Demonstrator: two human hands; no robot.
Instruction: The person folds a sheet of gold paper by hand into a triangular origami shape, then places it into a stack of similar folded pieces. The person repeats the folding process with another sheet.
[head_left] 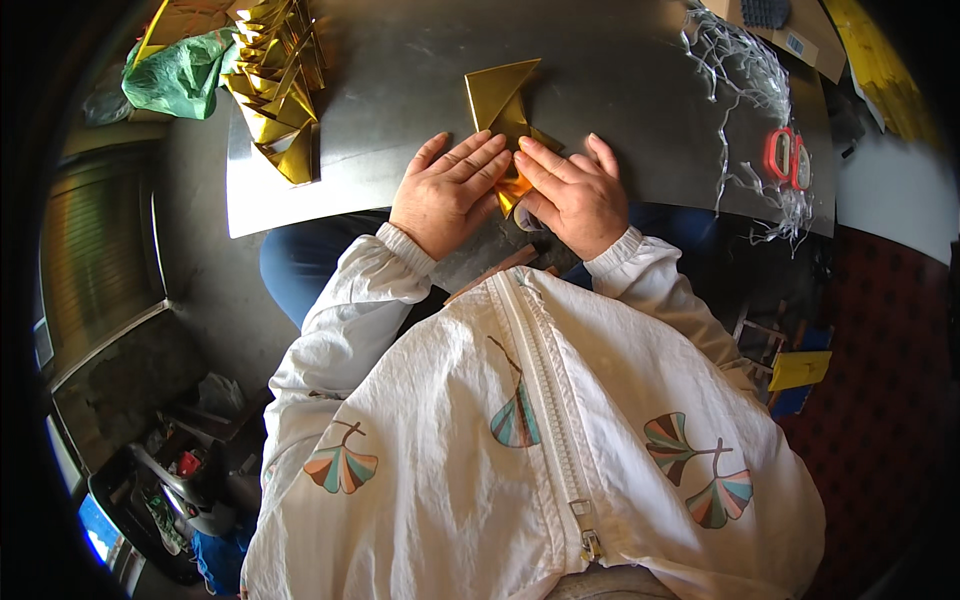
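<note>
1. Nearest the camera is the person's white zip jacket (560,440), printed with fan-shaped leaves in teal, pink and orange; its two sleeves run up toward the grey metal sheet (400,90) that serves as the work surface.
2. On the near edge of that sheet lies a piece of gold foil paper (503,100), folded into pointed triangular flaps, one corner sticking up and away from the person.
3. Left hand (447,195) lies flat, palm down, fingers spread and extended onto the near part of the gold paper, pressing rather than clasping; nothing is closed inside it.
4. Right hand (572,192) does the same just beside it, fingers flat on the paper, fingertips meeting those of the left hand over the fold.
5. Toward the far left corner of the sheet sits a stack of folded gold paper pieces (277,75), well apart from the hands.
6. Beside that stack, at the sheet's left edge, a crumpled green plastic bag (180,72) rests.
7. On the right side of the sheet lies a tangle of white plastic strips (745,70), with red-handled scissors (788,157) on its near end.
8. Beyond the sheet's far right corner, brown cardboard (800,35) and yellow sheets (880,65) are partly visible.
</note>
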